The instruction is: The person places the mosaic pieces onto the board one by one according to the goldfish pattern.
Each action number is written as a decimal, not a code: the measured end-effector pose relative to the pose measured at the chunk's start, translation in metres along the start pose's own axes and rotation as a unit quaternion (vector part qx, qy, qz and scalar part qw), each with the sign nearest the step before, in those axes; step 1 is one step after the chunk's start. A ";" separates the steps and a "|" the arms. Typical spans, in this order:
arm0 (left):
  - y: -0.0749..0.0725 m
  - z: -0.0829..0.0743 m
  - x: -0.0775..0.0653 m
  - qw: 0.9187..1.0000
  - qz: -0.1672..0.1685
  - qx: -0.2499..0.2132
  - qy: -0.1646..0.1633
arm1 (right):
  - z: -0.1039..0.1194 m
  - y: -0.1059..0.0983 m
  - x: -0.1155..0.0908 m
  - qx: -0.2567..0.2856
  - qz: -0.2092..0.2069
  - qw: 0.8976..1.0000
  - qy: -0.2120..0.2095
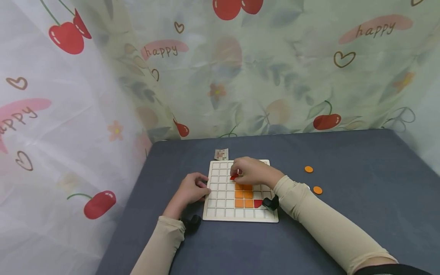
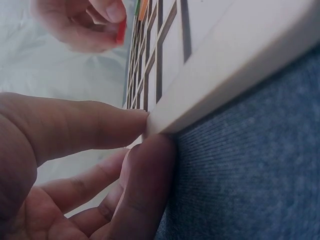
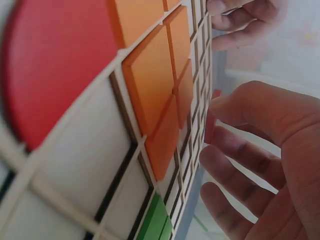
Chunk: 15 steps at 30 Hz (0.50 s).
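Board [image 1: 228,212]: Although a block of colour already sits in its grid, plenty of squares are bare, so I'd call this partway along; it lies flat on the dark tabletop [image 1: 233,248], between the two hands.
Orange tiles [image 1: 243,194]: in place! Six show plainly from here, two columns side by side; anything farther up is behind the right hand [image 1: 252,170].
Seated red piece [image 1: 258,203]: down too, round-edged, right beside the nearest orange row.
Green piece [image 3: 154,220]: there's some green in the grid as well, caught from the right wrist, though how many pieces I can't tell.
Held red piece [image 2: 121,33]: here's the live one, pinched between right thumb and forefinger, the other fingers loosely bent, over the board by the far left of the orange block. Touching the grid? Can't tell, but I'd judge it not yet set.
Left hand [image 1: 192,187]: thumb and a fingertip grip the board's left edge, steadying it, I'd say.
Bare squares: the left columns and the nearest row, all white.
Orange discs [image 1: 309,169]: two, unused, out on the tabletop to the right.
Card [image 1: 221,154]: just beyond the board's far edge, print too small to read.
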<state>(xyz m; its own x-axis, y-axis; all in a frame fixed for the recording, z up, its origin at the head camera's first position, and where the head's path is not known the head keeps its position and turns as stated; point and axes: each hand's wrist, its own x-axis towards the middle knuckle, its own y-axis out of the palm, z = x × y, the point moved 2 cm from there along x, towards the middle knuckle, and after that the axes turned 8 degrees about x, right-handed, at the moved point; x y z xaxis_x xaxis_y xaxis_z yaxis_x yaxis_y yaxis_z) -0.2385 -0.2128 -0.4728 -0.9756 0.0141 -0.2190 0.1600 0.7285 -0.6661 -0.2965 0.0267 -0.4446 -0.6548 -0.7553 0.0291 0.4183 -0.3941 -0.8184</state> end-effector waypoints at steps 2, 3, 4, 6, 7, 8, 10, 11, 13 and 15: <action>0.001 0.000 0.000 1.000 -0.001 0.001 0.000 | 0.000 0.002 0.004 -0.005 0.003 1.000 -0.004; 0.001 0.000 0.000 1.000 -0.002 0.002 0.000 | 0.000 0.003 0.005 -0.007 0.005 1.000 -0.005; 0.001 0.000 0.000 1.000 -0.003 0.003 0.000 | 0.000 0.004 0.006 -0.008 0.005 1.000 -0.008; 0.002 0.001 0.000 1.000 -0.002 0.003 -0.002 | 0.001 0.006 0.008 -0.006 0.008 1.000 -0.009; 0.002 0.001 0.000 1.000 -0.002 0.003 -0.002 | 0.002 0.006 0.008 -0.005 0.009 1.000 -0.007; 0.002 0.001 0.000 1.000 0.000 0.002 -0.002 | 0.002 0.006 0.008 -0.004 0.010 1.000 -0.004; 0.002 0.001 0.001 1.000 0.001 0.001 -0.002 | 0.003 0.006 0.009 -0.003 0.012 1.000 0.003; 0.002 0.001 0.001 1.000 0.001 0.001 -0.003 | 0.003 0.006 0.009 -0.003 0.013 1.000 0.006; 0.001 0.001 0.002 1.000 0.002 0.002 -0.002 | 0.003 0.007 0.009 -0.006 0.015 1.000 0.010; 0.001 0.001 0.002 1.000 0.002 0.004 -0.003 | 0.002 0.008 0.010 -0.009 0.017 1.000 0.012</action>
<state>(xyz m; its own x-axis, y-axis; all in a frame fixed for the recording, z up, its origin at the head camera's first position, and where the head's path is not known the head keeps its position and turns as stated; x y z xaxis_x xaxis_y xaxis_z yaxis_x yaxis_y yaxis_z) -0.2405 -0.2127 -0.4745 -0.9738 0.0124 -0.2269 0.1655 0.7230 -0.6707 -0.2986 0.0146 -0.4492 -0.6550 -0.7555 -0.0119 0.4296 -0.3594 -0.8284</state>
